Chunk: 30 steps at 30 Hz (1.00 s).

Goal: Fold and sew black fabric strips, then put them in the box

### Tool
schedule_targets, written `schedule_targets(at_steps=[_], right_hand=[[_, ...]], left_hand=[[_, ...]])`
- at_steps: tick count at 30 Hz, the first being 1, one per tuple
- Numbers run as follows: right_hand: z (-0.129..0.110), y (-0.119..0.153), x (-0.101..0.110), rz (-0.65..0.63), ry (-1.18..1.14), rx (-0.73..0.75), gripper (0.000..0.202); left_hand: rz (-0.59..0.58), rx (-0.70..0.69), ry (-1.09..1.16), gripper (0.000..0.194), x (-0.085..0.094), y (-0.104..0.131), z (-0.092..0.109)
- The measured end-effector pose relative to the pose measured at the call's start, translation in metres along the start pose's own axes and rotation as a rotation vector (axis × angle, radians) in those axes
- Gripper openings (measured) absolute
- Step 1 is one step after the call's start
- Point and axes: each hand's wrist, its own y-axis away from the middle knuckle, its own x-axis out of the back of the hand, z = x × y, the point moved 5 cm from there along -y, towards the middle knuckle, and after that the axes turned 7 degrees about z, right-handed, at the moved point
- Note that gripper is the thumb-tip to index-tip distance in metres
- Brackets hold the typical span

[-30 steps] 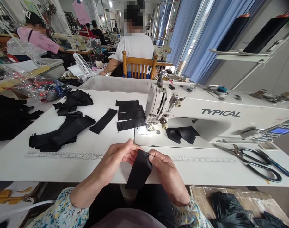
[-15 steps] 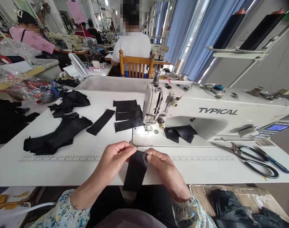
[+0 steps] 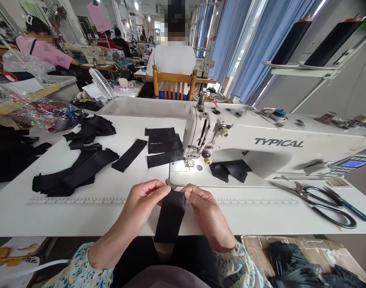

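along the front edge of the bench (image 3: 225,224), about midway between its corners, a black cloth strip (image 3: 170,218) hangs from two hands, its lower end dropping past that edge. the left hand (image 3: 145,200) is nearly closed, thumb and forefinger pinching the strip's upper left corner; the right hand (image 3: 207,210) pinches the upper right corner the same way, its other fingers curled in. the top end is held fairly flat between them, apart from the needle of the sewing machine (image 3: 279,130).

as for progress, this strip seems to be at the handling stage, not yet under the needle; whether it carries any stitching i cannot tell. toward the back edge, three strips (image 3: 165,157) lie side by side just left of the needle, perhaps dealt with already, though their seams are too small to read. one single strip (image 3: 129,155) lies apart from them. nearer the bench's left edge, a heap of black cloth (image 3: 77,172) looks like plenty left to work through. by the front right corner, the scissors (image 3: 301,191) lie unused.
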Motion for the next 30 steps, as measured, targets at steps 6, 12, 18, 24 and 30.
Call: schedule_targets(at_steps=[6,12,18,24,30], right_hand=[[0.009,-0.001,0.002,0.036,-0.013,-0.014,0.022],[0.005,0.002,0.001,0.037,0.054,0.017,0.026],[-0.008,-0.002,0.001,0.069,0.234,0.070,0.019],[-0.048,0.009,-0.020,0.108,0.772,0.529,0.013],[-0.047,0.021,-0.029,0.056,0.888,0.587,0.027]], left_hand=[[0.015,0.036,0.068,0.035,0.005,-0.001,-0.003],[0.020,0.041,0.072,0.037,0.006,-0.003,-0.008],[0.001,-0.002,-0.074,0.032,0.004,-0.001,-0.009],[-0.047,-0.509,-0.431,0.038,0.000,0.001,0.019],[-0.214,-0.766,-0.465,0.021,0.011,-0.013,0.050]])
